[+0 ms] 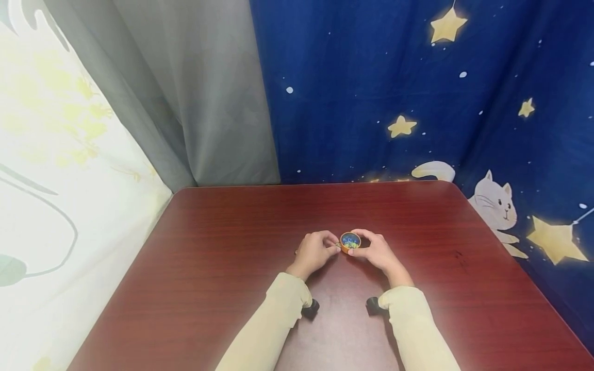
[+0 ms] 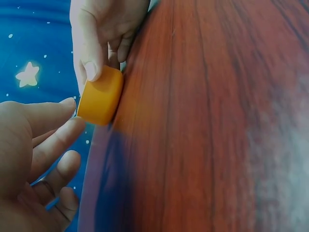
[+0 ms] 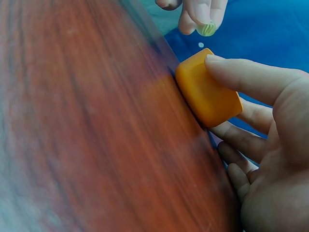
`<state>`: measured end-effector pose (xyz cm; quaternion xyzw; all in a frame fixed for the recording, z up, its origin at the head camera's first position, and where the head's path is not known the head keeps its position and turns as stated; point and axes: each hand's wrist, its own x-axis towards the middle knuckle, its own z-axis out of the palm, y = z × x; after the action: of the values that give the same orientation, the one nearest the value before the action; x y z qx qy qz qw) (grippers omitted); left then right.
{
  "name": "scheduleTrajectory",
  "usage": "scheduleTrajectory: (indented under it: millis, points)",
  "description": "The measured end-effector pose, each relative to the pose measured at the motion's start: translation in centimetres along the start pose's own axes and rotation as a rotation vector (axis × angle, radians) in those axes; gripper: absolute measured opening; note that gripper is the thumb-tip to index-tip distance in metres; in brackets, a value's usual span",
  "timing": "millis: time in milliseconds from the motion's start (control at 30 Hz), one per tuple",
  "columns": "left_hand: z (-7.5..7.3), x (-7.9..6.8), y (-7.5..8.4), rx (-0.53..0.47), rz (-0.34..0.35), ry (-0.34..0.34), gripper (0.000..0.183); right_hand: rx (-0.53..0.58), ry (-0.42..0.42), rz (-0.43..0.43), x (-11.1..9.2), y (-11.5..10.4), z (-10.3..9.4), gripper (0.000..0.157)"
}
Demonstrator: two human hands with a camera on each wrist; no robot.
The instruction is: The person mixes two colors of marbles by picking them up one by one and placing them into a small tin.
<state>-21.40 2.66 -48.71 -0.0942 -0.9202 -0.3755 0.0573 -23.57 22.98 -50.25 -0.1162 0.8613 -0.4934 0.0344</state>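
A small orange bowl (image 1: pixel 344 249) is near the middle of the table, with blue and yellow-green bits (image 1: pixel 350 244) visible inside from the head view. My right hand (image 1: pixel 378 253) holds it from the right, thumb on the near side and fingers behind; its smooth orange wall (image 3: pixel 205 92) shows in the right wrist view. Just left of the bowl, my left hand (image 1: pixel 315 252) pinches a small yellow-green striped piece (image 3: pixel 207 29) at its fingertips. In the left wrist view that piece is hidden, and the left fingertips (image 2: pixel 72 126) overlap the bowl's edge.
The dark red wood-grain table (image 1: pixel 223 226) spreads around both hands. Behind it hang a grey curtain (image 1: pixel 223 103) and a blue star-patterned curtain (image 1: pixel 352 77). A white patterned cloth (image 1: pixel 69 206) is on the left. Black wrist devices (image 1: pixel 310 309) sit by the cream sleeves (image 1: pixel 274 319).
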Motion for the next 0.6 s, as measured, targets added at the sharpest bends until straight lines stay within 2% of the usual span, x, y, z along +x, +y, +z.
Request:
scheduleTrajectory:
  millis: [167, 367, 600]
  points:
    - [0.1, 0.1, 0.3, -0.001, 0.036, 0.002, 0.012, 0.003, -0.003, -0.006, 0.1, 0.0, 0.1, 0.053]
    - [0.3, 0.3, 0.8, 0.0, 0.039, -0.007, 0.012, -0.003, -0.004, 0.023, 0.1, 0.1, 0.0, 0.054]
    - [0.9, 0.3, 1.1, 0.019, 0.045, -0.021, 0.013, -0.005, -0.005, 0.005, 0.0, 0.1, -0.1, 0.054]
